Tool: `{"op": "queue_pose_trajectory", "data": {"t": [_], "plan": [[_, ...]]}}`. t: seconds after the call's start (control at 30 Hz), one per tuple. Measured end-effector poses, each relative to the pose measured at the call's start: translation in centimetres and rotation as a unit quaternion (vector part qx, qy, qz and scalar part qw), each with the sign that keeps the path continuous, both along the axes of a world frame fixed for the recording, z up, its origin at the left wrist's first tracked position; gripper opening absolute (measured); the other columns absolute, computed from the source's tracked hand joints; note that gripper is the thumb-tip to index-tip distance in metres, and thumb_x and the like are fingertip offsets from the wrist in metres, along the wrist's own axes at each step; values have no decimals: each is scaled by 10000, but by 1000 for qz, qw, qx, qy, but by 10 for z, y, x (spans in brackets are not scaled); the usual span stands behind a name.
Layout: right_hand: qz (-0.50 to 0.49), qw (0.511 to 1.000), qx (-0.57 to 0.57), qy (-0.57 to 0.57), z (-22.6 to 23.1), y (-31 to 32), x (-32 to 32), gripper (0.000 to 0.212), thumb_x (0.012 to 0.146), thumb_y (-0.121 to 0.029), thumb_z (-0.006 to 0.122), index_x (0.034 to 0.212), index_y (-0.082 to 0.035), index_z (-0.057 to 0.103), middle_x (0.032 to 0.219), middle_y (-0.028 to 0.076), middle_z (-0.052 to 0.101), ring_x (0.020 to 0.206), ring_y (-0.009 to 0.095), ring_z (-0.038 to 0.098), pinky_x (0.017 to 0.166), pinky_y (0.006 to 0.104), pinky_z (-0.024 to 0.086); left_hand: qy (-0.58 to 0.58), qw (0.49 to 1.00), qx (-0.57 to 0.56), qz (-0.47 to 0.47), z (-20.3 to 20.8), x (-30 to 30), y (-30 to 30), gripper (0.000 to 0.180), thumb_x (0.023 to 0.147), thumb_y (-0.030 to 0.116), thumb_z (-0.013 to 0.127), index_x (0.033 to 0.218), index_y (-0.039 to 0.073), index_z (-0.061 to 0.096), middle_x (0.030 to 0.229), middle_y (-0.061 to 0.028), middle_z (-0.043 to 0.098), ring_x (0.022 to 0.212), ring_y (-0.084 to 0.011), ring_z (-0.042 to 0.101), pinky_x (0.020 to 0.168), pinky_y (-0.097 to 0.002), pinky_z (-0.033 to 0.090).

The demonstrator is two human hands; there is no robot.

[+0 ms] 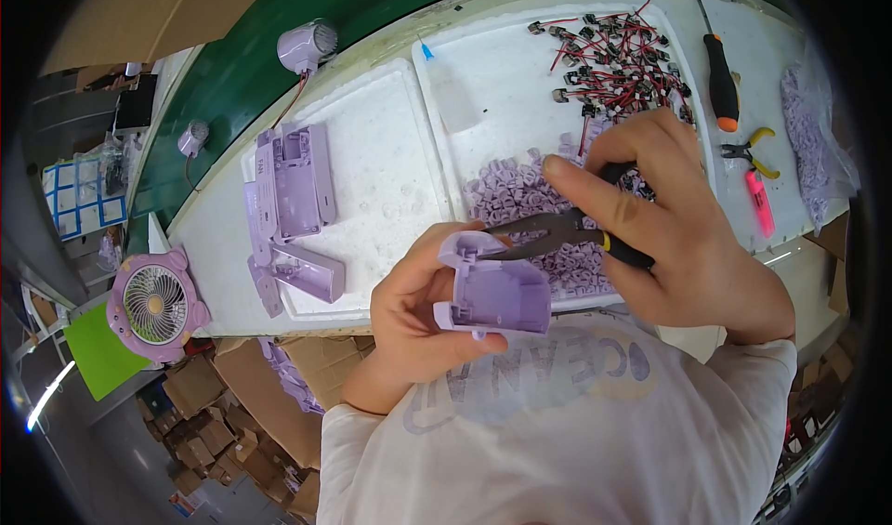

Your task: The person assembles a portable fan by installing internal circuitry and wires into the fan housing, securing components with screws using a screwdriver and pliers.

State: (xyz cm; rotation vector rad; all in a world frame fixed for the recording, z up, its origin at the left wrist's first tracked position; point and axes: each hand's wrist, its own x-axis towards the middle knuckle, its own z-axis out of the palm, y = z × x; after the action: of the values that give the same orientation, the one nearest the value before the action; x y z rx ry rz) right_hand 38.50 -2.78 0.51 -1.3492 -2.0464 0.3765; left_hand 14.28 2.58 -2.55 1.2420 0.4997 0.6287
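We hold a lilac plastic housing (497,293) in our left hand (418,325), with the fingers closed around its lower edge and its left side, just above our white shirt (557,432). Our right hand (683,237) is closed around the black handles of a pair of pliers (557,237), and the thin tips of the pliers touch the upper edge of the housing. Behind the hands, a white foam tray (502,79) carries a heap of small lilac parts (520,190) and a pile of small connectors with red and black wires (618,56). A second foam tray (381,153) to the left holds some longer lilac covers (293,186). At the right side of the table lie a screwdriver (720,74) with an orange and black handle and a small cutter with yellow handles (753,153).
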Motion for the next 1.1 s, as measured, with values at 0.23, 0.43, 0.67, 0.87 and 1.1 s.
{"op": "queue_pose_trajectory", "data": {"t": [0.23, 0.43, 0.67, 0.87, 1.1], "plan": [[7, 1000, -4, 10, 0, 1, 0, 676, 481, 44, 524, 1153, -27, 556, 912, 135, 466, 794, 287, 437, 736, 394, 363, -7, 1000, -22, 7, 3, 1, -2, 718, 652, 75, 790, 1245, -58, 406, 1199, -174, 460, 1077, -241, 518, 873, -339, 460], [14, 999, 31, 15, -5, 2, 0, 647, 481, 30, 541, 1124, -36, 576, 897, 136, 461, 773, 289, 431, 704, 394, 371, -2, 1000, 2, 6, 4, 0, -1, 708, 650, 71, 790, 1235, -55, 412, 1198, -180, 458, 1076, -252, 523, 864, -349, 477], [-14, 997, 73, -1, -11, 0, -3, 627, 478, 39, 573, 1099, -44, 593, 869, 126, 460, 758, 281, 437, 659, 388, 375, 24, 999, 43, -7, 7, 2, 0, 708, 655, 28, 774, 1250, -50, 397, 1217, -177, 440, 1059, -246, 535, 839, -330, 497], [-40, 997, 68, -24, -15, -4, -4, 611, 479, 42, 610, 1083, -45, 604, 861, 136, 458, 758, 292, 439, 657, 389, 391, 30, 999, 27, 8, 7, 5, -5, 695, 669, 19, 761, 1257, -45, 395, 1217, -168, 439, 1052, -234, 539, 841, -321, 501], [-53, 993, 93, -41, -20, -5, -6, 606, 487, 44, 617, 1088, -31, 599, 857, 135, 457, 759, 297, 442, 655, 391, 397, 49, 997, 56, 31, 6, 7, -4, 688, 675, 7, 753, 1260, -57, 397, 1208, -154, 446, 1053, -226, 533, 869, -320, 475]]}}
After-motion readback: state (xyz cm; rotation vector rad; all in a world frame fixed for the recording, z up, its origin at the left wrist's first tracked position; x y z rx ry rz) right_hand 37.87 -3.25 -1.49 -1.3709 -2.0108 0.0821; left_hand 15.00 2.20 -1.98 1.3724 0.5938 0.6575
